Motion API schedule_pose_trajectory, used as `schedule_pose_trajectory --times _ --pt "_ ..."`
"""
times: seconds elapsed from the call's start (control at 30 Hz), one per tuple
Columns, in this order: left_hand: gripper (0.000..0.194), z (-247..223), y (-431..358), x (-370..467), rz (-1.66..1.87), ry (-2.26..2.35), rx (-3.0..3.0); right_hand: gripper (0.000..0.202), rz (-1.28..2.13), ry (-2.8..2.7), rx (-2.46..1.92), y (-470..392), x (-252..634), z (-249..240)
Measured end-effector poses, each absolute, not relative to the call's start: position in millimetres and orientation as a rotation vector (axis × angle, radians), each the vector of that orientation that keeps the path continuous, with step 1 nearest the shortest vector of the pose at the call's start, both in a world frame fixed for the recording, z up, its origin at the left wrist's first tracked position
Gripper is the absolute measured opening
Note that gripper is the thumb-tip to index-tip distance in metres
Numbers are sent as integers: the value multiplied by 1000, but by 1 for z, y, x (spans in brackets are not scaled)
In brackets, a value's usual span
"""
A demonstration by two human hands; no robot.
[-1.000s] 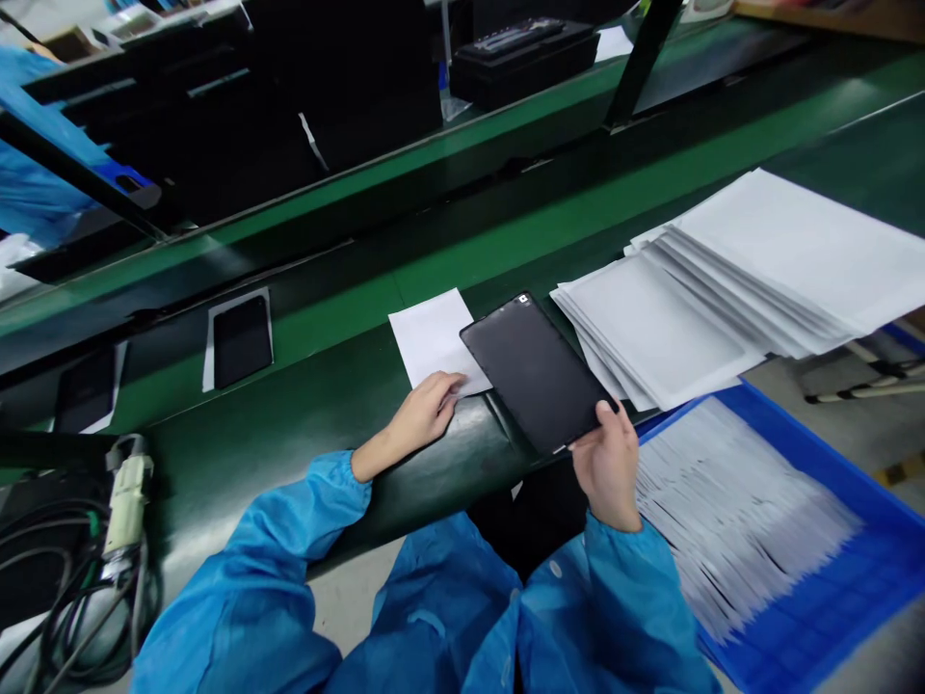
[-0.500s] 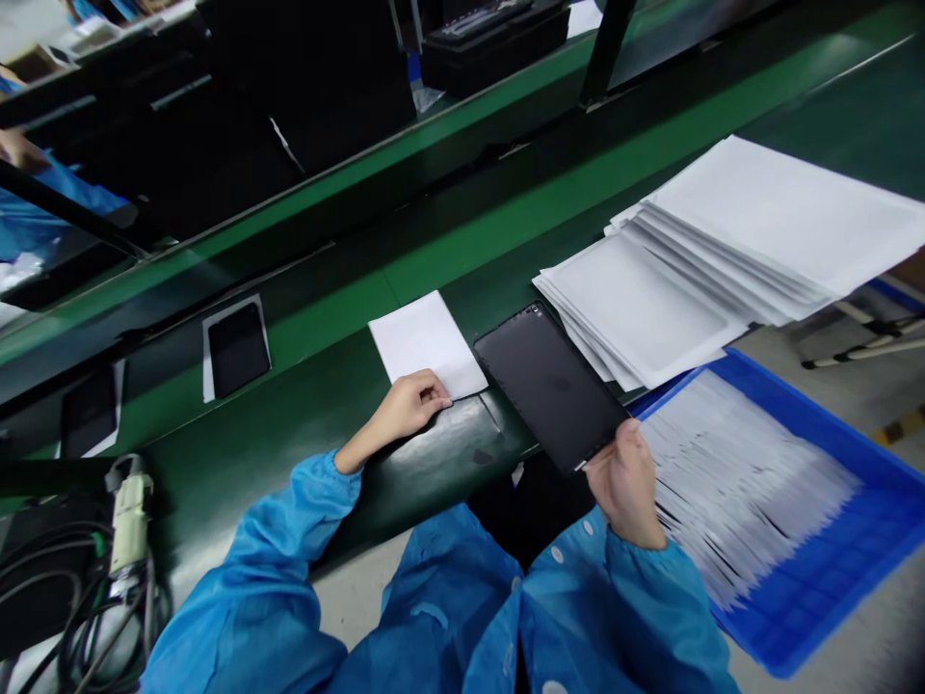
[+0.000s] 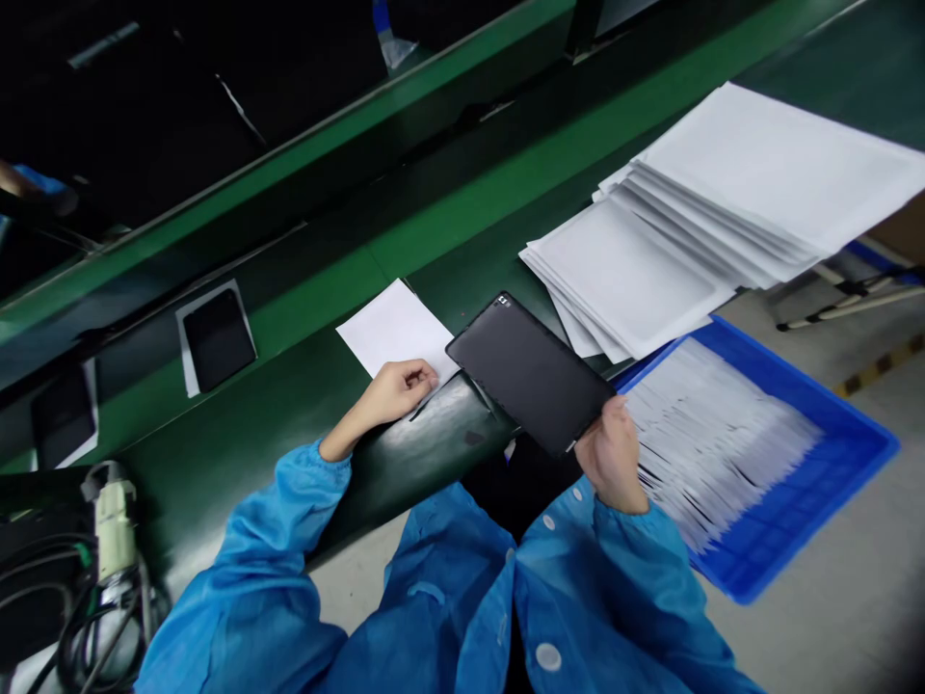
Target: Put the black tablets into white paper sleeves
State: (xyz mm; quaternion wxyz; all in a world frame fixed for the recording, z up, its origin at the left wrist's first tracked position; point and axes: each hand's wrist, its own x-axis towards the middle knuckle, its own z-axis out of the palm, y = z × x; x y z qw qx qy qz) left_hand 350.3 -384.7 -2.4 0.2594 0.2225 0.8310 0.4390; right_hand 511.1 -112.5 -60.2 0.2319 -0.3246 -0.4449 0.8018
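My right hand (image 3: 611,453) grips the lower right corner of a black tablet-sized panel (image 3: 531,371), with a small camera-like cutout at its far corner. The panel is held tilted over the bench's front edge. My left hand (image 3: 399,390) is closed at the near edge of a white sheet (image 3: 397,333) on the green bench, thumb and fingers pinched together. A thin dark line lies beneath that edge. The panel's far left corner overlaps the sheet's right side; whether they touch I cannot tell.
Overlapping white sheets or sleeves (image 3: 780,183) lie at the right. Below them a blue tray (image 3: 802,511) holds many thin white pieces (image 3: 723,434). Two dark tablets (image 3: 221,339) rest on white sheets at the left. A corded pale tool (image 3: 116,530) sits among cables at lower left.
The white sheet has turned and shifted slightly left with my left hand at its edge. The black panel has tilted a little in my right hand. The whole view has shifted.
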Motion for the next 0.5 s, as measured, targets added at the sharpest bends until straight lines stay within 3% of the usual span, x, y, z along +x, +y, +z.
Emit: schedule_pose_trajectory --times 0.27,0.5 --pt "21 -3 -385 350 1196 2241 587 69 2219 -1294 -976 -112 515 -54" --pt "23 -2 -383 350 1176 2272 628 55 2110 -1356 -843 -112 531 -56"
